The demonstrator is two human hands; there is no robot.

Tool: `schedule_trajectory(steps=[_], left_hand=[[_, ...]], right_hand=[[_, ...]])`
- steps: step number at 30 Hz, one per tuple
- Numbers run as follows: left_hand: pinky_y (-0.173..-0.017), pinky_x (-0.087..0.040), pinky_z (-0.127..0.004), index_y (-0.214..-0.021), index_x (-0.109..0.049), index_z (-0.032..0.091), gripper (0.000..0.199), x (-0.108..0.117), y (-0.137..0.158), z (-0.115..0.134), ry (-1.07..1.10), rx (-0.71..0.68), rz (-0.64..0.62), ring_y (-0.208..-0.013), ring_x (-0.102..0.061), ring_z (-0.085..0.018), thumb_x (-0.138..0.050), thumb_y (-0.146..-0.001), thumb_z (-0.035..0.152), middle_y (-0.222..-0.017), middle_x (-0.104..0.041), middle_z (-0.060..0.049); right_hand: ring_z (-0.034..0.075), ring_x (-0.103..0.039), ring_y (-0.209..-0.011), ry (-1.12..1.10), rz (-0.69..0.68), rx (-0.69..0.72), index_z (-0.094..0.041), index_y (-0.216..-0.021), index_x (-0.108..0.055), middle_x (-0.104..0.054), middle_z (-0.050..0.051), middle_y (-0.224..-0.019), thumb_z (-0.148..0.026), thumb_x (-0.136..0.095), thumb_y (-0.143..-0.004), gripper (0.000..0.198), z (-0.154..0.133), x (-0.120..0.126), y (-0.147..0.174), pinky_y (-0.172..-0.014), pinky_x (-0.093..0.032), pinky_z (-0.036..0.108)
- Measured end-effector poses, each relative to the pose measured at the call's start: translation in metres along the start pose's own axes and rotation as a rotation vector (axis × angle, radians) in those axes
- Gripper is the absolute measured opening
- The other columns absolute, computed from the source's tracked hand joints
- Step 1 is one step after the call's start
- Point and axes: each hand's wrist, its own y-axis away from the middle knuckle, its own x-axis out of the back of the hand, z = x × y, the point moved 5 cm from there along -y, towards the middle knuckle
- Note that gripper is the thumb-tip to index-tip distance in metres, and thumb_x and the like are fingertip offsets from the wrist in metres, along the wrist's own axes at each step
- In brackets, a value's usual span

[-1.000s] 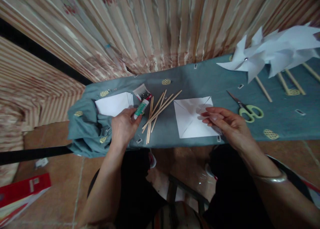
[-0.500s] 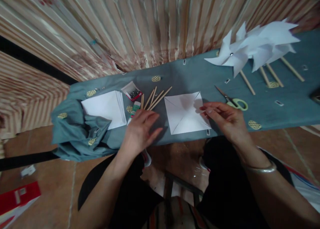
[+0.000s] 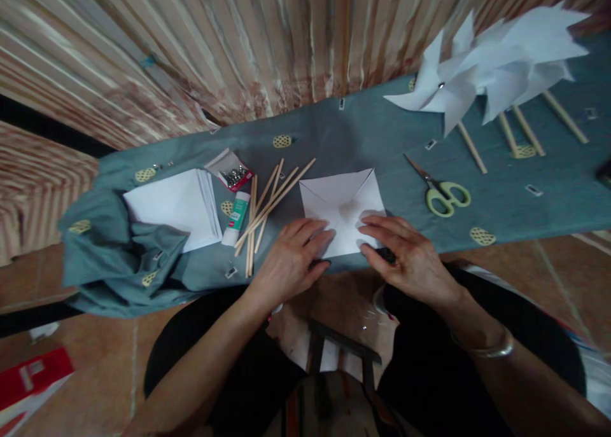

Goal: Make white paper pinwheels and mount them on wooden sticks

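A square white sheet of paper [image 3: 340,192] with diagonal lines lies flat on the cloth-covered table in front of me. My left hand [image 3: 296,256] rests on its near left part, fingers stretched out and holding nothing. Across from it, my right hand [image 3: 405,256] touches the near right part with its fingers spread apart. The sheet's near corners are partly hidden under my hands. Several thin wooden sticks [image 3: 274,198] lie crossed just left of the sheet. To the right are scissors [image 3: 438,192] with green handles, their blades pointing away.
A glue stick [image 3: 236,219] and an open box of small metal pieces [image 3: 232,175] lie left of the sticks. Beyond them is a stack of white paper [image 3: 169,201] by bunched cloth [image 3: 109,265]. White paper pinwheels [image 3: 501,65] on sticks lie at the far right.
My left hand has moved right from near the sticks onto the sheet, uncovering the glue stick. My right hand has shifted left and down, fingers now spread on the paper. The view has shifted slightly.
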Motion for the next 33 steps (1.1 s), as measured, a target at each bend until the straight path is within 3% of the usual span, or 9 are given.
schedule_trajectory(steps=[6, 13, 20, 23, 27, 33], left_hand=[[-0.095, -0.052, -0.046, -0.117, -0.062, 0.015, 0.027, -0.004, 0.000, 0.007, -0.075, -0.057, 0.024, -0.115, -0.059, -0.026, -0.057, -0.091, 0.019, -0.123, -0.066, -0.012], [-0.090, -0.056, -0.041, -0.105, -0.068, 0.014, 0.019, 0.000, -0.001, 0.013, -0.122, -0.113, 0.106, -0.108, -0.065, -0.024, -0.055, -0.092, 0.018, -0.110, -0.072, -0.011], [-0.080, -0.059, -0.035, -0.097, -0.068, 0.011, 0.018, -0.005, -0.008, 0.018, -0.094, -0.110, 0.192, -0.091, -0.070, -0.020, -0.052, -0.094, 0.018, -0.100, -0.074, -0.011], [-0.086, -0.058, -0.037, -0.106, -0.066, 0.013, 0.021, -0.003, -0.011, 0.014, 0.028, -0.086, 0.167, -0.099, -0.069, -0.021, -0.058, -0.092, 0.027, -0.108, -0.073, -0.011], [-0.101, -0.051, -0.049, -0.124, -0.059, 0.016, 0.045, 0.001, -0.010, 0.002, 0.067, -0.045, 0.059, -0.124, -0.057, -0.029, -0.070, -0.083, 0.031, -0.131, -0.063, -0.014], [-0.099, -0.052, -0.047, -0.118, -0.063, 0.014, 0.030, -0.004, -0.008, 0.002, -0.017, -0.087, 0.057, -0.120, -0.059, -0.027, -0.062, -0.088, 0.018, -0.127, -0.065, -0.014]], right_hand=[[0.027, -0.064, -0.111, 0.082, -0.016, 0.061, -0.018, -0.112, -0.066, -0.068, 0.013, -0.118, -0.025, -0.060, -0.090, 0.024, -0.002, 0.000, 0.002, -0.097, -0.053, 0.049], [0.031, -0.060, -0.117, 0.168, 0.008, 0.164, -0.015, -0.118, -0.062, -0.064, 0.017, -0.124, -0.033, -0.065, -0.088, 0.035, -0.011, -0.006, 0.006, -0.098, -0.052, 0.050], [0.028, -0.063, -0.108, 0.291, 0.060, 0.260, -0.012, -0.111, -0.064, -0.069, 0.016, -0.118, -0.017, -0.061, -0.089, 0.023, -0.027, -0.015, 0.006, -0.094, -0.054, 0.046], [0.027, -0.066, -0.101, 0.309, 0.065, 0.258, -0.013, -0.104, -0.066, -0.072, 0.014, -0.112, -0.012, -0.058, -0.090, 0.017, -0.024, -0.011, 0.006, -0.090, -0.055, 0.044], [0.027, -0.066, -0.101, 0.303, 0.063, 0.204, -0.013, -0.103, -0.068, -0.072, 0.014, -0.111, -0.013, -0.056, -0.091, 0.017, -0.014, -0.003, 0.009, -0.090, -0.056, 0.044], [0.027, -0.065, -0.104, 0.231, 0.030, 0.155, -0.011, -0.104, -0.068, -0.071, 0.016, -0.111, -0.014, -0.055, -0.091, 0.019, -0.006, -0.001, 0.012, -0.094, -0.054, 0.045]])
